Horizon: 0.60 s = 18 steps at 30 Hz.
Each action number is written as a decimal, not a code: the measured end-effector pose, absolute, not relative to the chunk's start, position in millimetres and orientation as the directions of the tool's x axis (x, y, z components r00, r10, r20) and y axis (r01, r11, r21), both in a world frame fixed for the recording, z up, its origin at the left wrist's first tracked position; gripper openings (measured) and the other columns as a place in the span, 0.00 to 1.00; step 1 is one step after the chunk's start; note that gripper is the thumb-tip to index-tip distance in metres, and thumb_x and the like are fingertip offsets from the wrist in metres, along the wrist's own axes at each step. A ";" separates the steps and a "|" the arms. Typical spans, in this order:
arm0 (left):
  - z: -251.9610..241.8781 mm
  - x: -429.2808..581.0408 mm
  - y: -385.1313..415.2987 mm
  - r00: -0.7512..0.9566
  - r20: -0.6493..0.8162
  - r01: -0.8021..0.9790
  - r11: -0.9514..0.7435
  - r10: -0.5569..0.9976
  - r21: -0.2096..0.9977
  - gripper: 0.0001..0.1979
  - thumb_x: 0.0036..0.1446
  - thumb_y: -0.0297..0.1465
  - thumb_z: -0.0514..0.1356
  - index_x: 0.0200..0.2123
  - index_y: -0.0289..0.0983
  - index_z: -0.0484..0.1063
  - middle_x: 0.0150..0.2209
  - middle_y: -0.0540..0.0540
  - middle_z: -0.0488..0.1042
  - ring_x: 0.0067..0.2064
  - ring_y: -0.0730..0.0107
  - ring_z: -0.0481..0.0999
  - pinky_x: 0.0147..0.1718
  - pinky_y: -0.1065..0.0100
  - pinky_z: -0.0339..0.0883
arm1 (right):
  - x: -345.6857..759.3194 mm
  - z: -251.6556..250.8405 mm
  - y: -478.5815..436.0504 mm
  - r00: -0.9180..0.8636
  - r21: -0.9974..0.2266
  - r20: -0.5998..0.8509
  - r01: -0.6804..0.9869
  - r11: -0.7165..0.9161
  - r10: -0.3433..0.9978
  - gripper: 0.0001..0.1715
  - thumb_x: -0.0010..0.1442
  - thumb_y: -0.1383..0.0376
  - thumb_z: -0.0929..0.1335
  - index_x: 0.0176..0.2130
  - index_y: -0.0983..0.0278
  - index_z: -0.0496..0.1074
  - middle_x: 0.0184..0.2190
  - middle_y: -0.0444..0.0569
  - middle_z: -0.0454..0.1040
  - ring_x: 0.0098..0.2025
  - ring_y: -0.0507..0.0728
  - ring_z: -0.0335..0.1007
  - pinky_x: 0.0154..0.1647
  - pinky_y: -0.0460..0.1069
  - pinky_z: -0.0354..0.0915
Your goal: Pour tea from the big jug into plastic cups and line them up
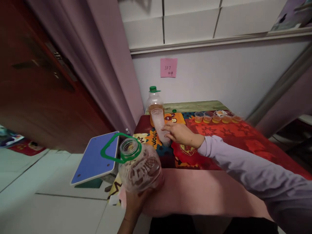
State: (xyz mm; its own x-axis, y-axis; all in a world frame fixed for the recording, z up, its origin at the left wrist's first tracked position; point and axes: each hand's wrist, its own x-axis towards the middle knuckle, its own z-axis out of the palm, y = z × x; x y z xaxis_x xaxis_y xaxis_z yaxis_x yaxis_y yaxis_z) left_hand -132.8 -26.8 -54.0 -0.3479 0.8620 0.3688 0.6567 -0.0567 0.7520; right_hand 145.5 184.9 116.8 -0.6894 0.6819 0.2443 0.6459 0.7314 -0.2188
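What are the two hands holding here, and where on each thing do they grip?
The left hand grips the uncapped clear jug at its base. The right hand holds the tilted stack of plastic cups near its lower end.

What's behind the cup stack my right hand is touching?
A green-capped bottle holding orange liquid stands behind the cup stack; the stack covers its base.

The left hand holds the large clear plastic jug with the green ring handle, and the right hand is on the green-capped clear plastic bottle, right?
Not quite. The left hand does hold the large clear plastic jug with the green ring handle, but the head view shows the right hand on the leaning stack of clear plastic cups; the green-capped clear plastic bottle stands behind it.
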 end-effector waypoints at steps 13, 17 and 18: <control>-31.8 -115.7 -18.6 -0.246 0.398 0.664 -0.146 0.884 0.734 0.41 0.50 0.70 0.62 0.42 0.38 0.87 0.46 0.33 0.88 0.51 0.35 0.87 0.54 0.38 0.81 | 128.6 105.1 192.2 -0.606 -0.226 0.167 0.744 0.629 0.778 0.13 0.74 0.69 0.68 0.50 0.67 0.84 0.51 0.60 0.85 0.55 0.63 0.80 0.55 0.51 0.69; -35.3 -117.2 -18.8 -0.251 0.392 0.657 -0.142 0.885 0.740 0.42 0.48 0.71 0.61 0.42 0.39 0.86 0.47 0.32 0.88 0.53 0.35 0.86 0.56 0.38 0.79 | 122.6 101.6 191.9 -0.580 -0.239 0.182 0.757 0.608 0.794 0.13 0.75 0.66 0.68 0.48 0.66 0.84 0.50 0.60 0.85 0.51 0.63 0.81 0.50 0.51 0.69; -36.1 -117.4 -18.7 -0.254 0.395 0.653 -0.144 0.883 0.743 0.43 0.48 0.71 0.62 0.43 0.39 0.86 0.47 0.32 0.88 0.54 0.35 0.86 0.57 0.39 0.79 | 121.0 101.2 191.6 -0.571 -0.244 0.188 0.761 0.601 0.799 0.13 0.75 0.66 0.68 0.47 0.66 0.84 0.49 0.60 0.85 0.51 0.63 0.81 0.49 0.51 0.68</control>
